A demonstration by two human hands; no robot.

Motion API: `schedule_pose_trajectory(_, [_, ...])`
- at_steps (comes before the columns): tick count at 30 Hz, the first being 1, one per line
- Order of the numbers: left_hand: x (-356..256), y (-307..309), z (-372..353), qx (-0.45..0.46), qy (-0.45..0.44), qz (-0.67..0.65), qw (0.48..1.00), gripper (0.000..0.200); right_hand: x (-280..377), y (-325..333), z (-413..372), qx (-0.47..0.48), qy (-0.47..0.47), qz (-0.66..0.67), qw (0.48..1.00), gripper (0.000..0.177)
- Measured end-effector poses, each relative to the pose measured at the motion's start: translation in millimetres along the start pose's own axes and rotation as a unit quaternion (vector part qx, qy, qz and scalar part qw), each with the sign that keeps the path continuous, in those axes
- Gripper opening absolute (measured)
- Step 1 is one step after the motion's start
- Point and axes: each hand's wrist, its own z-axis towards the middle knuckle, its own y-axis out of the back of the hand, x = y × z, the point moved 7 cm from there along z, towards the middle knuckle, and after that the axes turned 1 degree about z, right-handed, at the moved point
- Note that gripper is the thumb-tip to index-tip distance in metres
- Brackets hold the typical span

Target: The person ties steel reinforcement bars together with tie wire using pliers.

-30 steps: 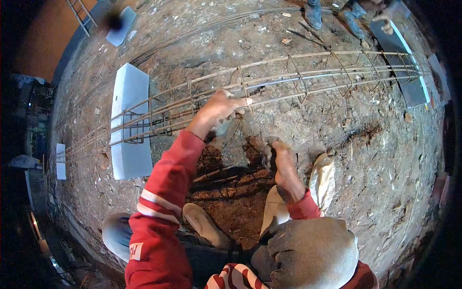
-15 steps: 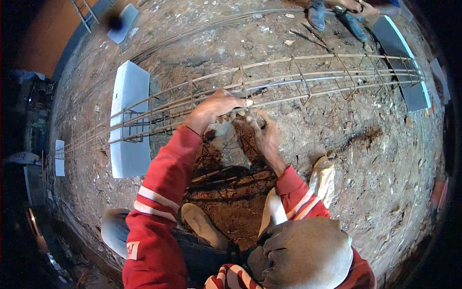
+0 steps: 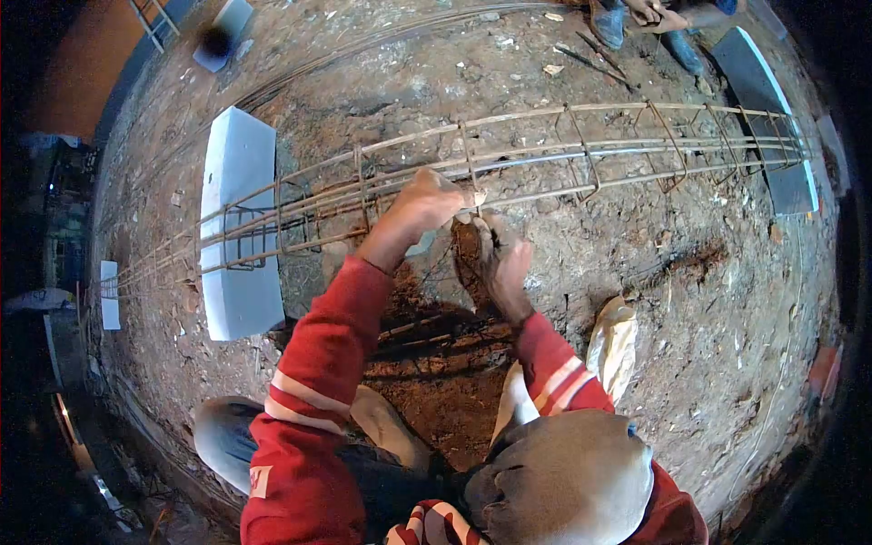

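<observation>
A long rebar cage [image 3: 536, 188] of thin rusty bars and square stirrups runs across the view in front of me. My left hand [image 3: 425, 207] is closed round its near bar, with the thumb lying along the bar beside a stirrup [image 3: 471, 161]. Just below that same spot, my right hand [image 3: 502, 266] has its fingers bent and drawn together, close to the left fingertips. Whatever sits between the right fingers is too small and hidden to make out.
White blocks, one at the left [image 3: 238, 300] and one at the right [image 3: 767, 118], stand by the cage. Another person's boots [image 3: 607, 25] and hands [image 3: 656, 16] are at the top. Loose dark rods [image 3: 595, 65] lie on the dirt ground. A pale shoe [image 3: 613, 341] is near my right knee.
My left hand has shifted slightly right and down, its fingers tighter round the bar. The right hand has turned, its fingers closer together at the bar. The view has shifted a little.
</observation>
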Motion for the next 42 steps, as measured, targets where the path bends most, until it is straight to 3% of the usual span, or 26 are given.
schedule_pose_trajectory(1, [-2,-1,-2,0.010,-0.006,-0.024,1.000,0.045,20,10,3,0.004,0.003,-0.001,1.000,0.022])
schedule_pose_trajectory(2, [-5,-3,-4,0.020,-0.011,-0.047,0.999,0.046,30,20,1,0.040,-0.105,-0.031,0.993,0.023])
schedule_pose_trajectory(3, [0,-2,-7,0.018,-0.008,-0.054,0.998,0.046,31,30,-8,0.021,-0.097,-0.050,0.994,0.024])
schedule_pose_trajectory(4, [-6,3,-11,-0.014,-0.085,-0.062,0.994,0.055,31,39,-17,0.001,-0.090,-0.070,0.993,0.026])
schedule_pose_trajectory(5, [-1,1,-4,-0.047,-0.095,-0.066,0.992,0.059,32,48,-26,-0.018,-0.083,-0.090,0.992,0.028])
schedule_pose_trajectory(6, [5,-2,3,-0.081,-0.104,-0.069,0.989,0.064,20,56,-35,0.043,-0.142,0.005,0.989,0.030])
schedule_pose_trajectory(9, [-9,3,-7,-0.111,-0.104,-0.045,0.987,0.069,30,75,-33,0.140,-0.187,0.065,0.970,0.034])
schedule_pose_trajectory(10, [-24,15,-29,-0.087,-0.034,-0.015,0.996,0.051,29,72,-30,0.189,-0.133,0.017,0.973,0.032])
schedule_pose_trajectory(13, [-23,13,-25,-0.053,-0.028,-0.040,0.997,0.054,-21,37,-51,0.212,-0.285,0.088,0.931,0.027])
schedule_pose_trajectory(15, [-22,16,-28,-0.068,-0.018,-0.036,0.997,0.057,-76,9,-59,0.127,-0.342,0.202,0.909,0.025])
schedule_pose_trajectory(16, [-19,16,-23,-0.116,-0.070,-0.087,0.987,0.059,-85,0,-56,0.097,-0.356,0.240,0.898,0.025])
schedule_pose_trajectory(17, [-20,20,-26,-0.162,-0.119,-0.137,0.970,0.070,-73,-14,-47,0.107,-0.365,0.305,0.873,0.025])
schedule_pose_trajectory(19, [-17,16,-25,-0.159,-0.100,-0.122,0.975,0.070,-65,-28,-45,0.113,-0.376,0.369,0.842,0.027])
schedule_pose_trajectory(21, [-20,20,-24,-0.159,-0.089,-0.105,0.978,0.070,-57,-28,-28,0.126,-0.186,0.225,0.948,0.030])
schedule_pose_trajectory(22, [-20,20,-25,-0.136,-0.059,-0.057,0.987,0.063,-77,-36,-35,0.062,-0.331,0.201,0.920,0.035])
schedule_pose_trajectory(23, [-18,19,-25,-0.112,-0.029,-0.007,0.993,0.060,-79,-37,-34,0.062,-0.331,0.203,0.920,0.035])
schedule_pose_trajectory(24, [-18,21,-25,-0.112,-0.028,-0.005,0.993,0.060,-76,-32,-28,0.026,-0.271,0.215,0.938,0.037])
schedule_pose_trajectory(27, [-13,12,-17,-0.105,-0.056,0.008,0.993,0.058,-44,-17,-17,0.006,-0.297,0.189,0.936,0.036])
schedule_pose_trajectory(29, [-15,15,-15,-0.144,-0.092,-0.051,0.984,0.067,-28,-13,-15,-0.033,-0.271,0.188,0.943,0.033])
schedule_pose_trajectory(31, [-18,15,-20,-0.145,-0.097,-0.040,0.984,0.061,-23,-13,-17,-0.072,-0.245,0.186,0.949,0.030])
schedule_pose_trajectory(33, [-26,11,-30,-0.074,-0.080,-0.104,0.989,0.053,-9,-17,-26,-0.062,-0.385,0.363,0.846,0.025])
schedule_pose_trajectory(34, [-27,10,-30,-0.079,-0.088,-0.088,0.989,0.046,-5,-15,-27,-0.062,-0.386,0.364,0.846,0.025])
schedule_pose_trajectory(36, [-25,8,-30,-0.090,-0.089,-0.093,0.988,0.047,2,-21,-30,-0.059,-0.395,0.515,0.759,0.021])
schedule_pose_trajectory(40, [-26,6,-30,-0.126,-0.129,-0.102,0.978,0.046,-8,-20,-27,-0.017,-0.426,0.505,0.750,0.017])
schedule_pose_trajectory(42, [-26,3,-33,-0.110,-0.112,-0.159,0.975,0.044,12,-18,-20,0.008,-0.386,0.527,0.757,0.020])
